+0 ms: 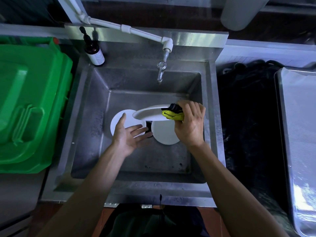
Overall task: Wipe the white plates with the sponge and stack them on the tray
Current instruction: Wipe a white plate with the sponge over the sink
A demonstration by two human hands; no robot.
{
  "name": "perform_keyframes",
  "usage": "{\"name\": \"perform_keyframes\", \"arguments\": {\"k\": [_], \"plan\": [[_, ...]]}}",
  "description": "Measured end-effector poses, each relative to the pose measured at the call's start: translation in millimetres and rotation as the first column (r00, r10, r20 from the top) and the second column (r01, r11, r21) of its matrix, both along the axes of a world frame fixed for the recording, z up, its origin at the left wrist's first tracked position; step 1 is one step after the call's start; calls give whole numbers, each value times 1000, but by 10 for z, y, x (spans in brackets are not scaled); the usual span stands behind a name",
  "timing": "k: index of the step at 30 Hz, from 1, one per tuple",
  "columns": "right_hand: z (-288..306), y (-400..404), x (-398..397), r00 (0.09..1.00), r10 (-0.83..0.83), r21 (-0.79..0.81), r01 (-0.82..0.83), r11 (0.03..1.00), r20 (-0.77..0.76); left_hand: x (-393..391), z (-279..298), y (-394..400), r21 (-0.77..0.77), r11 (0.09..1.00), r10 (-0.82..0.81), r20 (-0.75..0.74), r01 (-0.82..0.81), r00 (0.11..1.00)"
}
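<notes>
We see a metal sink point(212, 106) from above, with two bare arms reaching into it. The right hand point(189, 124) is over the right part of the sink. Its grip is clenched round a yellow and black sponge point(172, 112) and, with it, the right edge of a white plate point(150, 113). This held plate is lifted up and tilted, above the sink floor. The sponge is pressed on the plate's right rim.

The left hand point(128, 135) is to the left of it, palm up, with the fingers spread out and loose. Its grip is released and it holds nothing. It hovers over the left plate point(127, 118), which lies flat on the sink floor. Another white plate, the right plate point(164, 132), lies flat on the floor too, under the right hand. A dark drain point(149, 127) shows between these two plates.

A tap point(161, 71) hangs over the far side of the sink. A brown pump bottle point(94, 52) stands at the far left corner. A big green bin point(29, 103) is on the left. On the far right, a shiny metal tray point(297, 134) sits well apart from the plates.
</notes>
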State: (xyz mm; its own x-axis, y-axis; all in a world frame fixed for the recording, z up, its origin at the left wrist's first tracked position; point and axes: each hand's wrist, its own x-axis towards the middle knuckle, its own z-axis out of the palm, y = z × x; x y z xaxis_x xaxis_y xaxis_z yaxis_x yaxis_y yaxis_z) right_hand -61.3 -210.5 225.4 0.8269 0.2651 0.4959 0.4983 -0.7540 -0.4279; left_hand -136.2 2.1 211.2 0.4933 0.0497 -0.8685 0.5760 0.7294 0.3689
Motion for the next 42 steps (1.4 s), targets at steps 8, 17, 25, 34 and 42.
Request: {"name": "perform_keyframes", "arguments": {"k": [8, 17, 25, 34, 42], "plan": [[-124, -76, -158, 996, 69, 8, -70, 998, 50, 322, 201, -204, -109, 986, 134, 56, -127, 989], [-274, -227, -247, 988, 145, -54, -147, 988, -44, 343, 175, -201, -96, 972, 223, 66, -217, 972], [-165, -234, -318, 943, 229, -51, -248, 967, -240, 315, 138, -122, -77, 968, 246, 121, -238, 962], [39, 62, -333, 817, 263, 149, -217, 965, -513, 186, 104, -153, 75, 988, 116, 177, -131, 977], [44, 329, -311, 853, 217, 139, -171, 976, -475, 107, 73, -194, 110, 988, 83, 219, -109, 972]]}}
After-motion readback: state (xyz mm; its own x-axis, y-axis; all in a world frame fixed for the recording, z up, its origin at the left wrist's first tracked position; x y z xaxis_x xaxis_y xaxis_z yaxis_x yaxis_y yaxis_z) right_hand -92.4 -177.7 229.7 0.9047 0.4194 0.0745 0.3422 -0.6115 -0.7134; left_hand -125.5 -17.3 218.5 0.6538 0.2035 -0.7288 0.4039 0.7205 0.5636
